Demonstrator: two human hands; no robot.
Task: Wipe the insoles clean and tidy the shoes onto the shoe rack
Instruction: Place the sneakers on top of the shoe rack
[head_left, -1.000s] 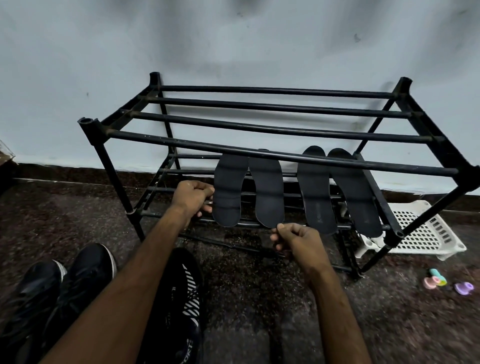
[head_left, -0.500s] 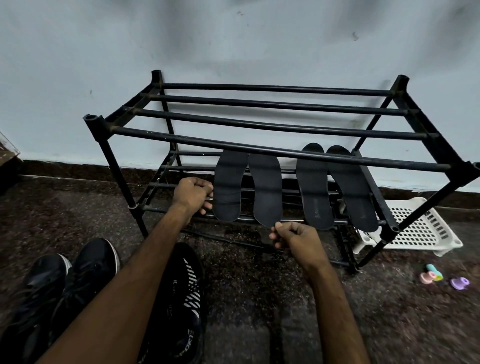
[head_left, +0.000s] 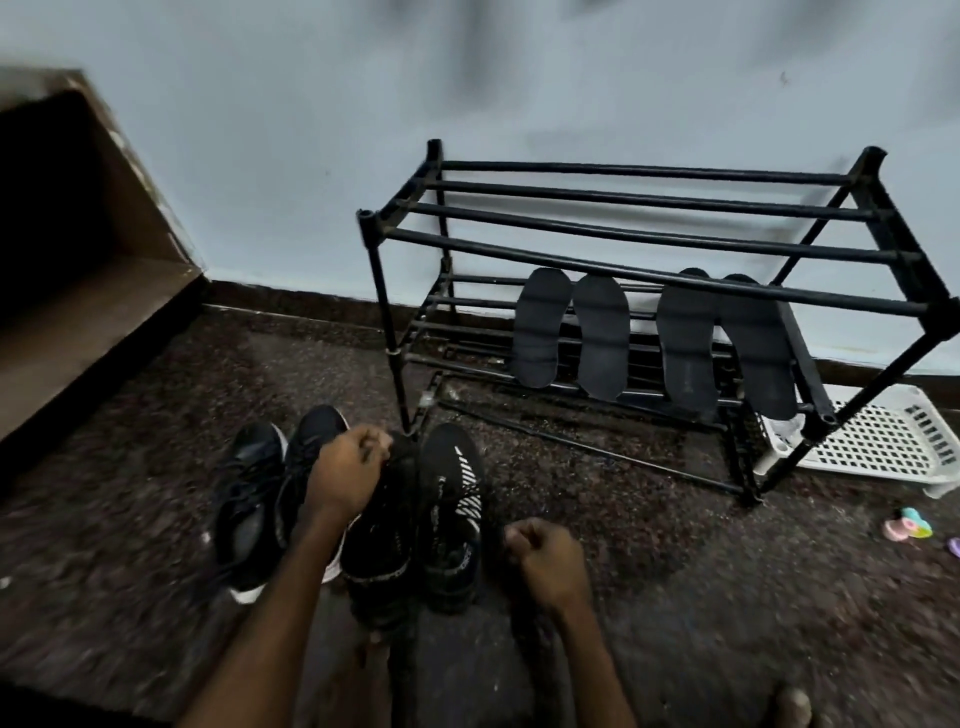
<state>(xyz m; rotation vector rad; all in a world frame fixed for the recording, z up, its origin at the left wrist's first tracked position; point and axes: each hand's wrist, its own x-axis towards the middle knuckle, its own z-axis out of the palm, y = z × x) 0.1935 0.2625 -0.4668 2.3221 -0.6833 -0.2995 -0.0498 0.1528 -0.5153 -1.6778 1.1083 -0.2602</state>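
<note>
While four insoles (head_left: 602, 338) lie on the rack (head_left: 649, 244), the left hand (head_left: 345, 470) curls over a black shoe (head_left: 384, 535), grip unclear; the right hand (head_left: 548, 558) is an empty fist

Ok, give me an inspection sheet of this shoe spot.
Surface: dark speckled stone floor.
Job's things: black metal-tube shoe rack by the wall; four dark flat insoles on its lower shelf; black white-soled lace-up sneakers and black white-striped knit shoes on the floor.
Clutter: white perforated plastic basket at the rack's right end; small pastel plastic pieces nearby.
Grippers: left hand curled at a knit shoe's toe, grip unclear; right hand fisted, empty.
Cables: nothing seen.
Surroundings: pale blue wall; brown boxy unit at left.
</note>
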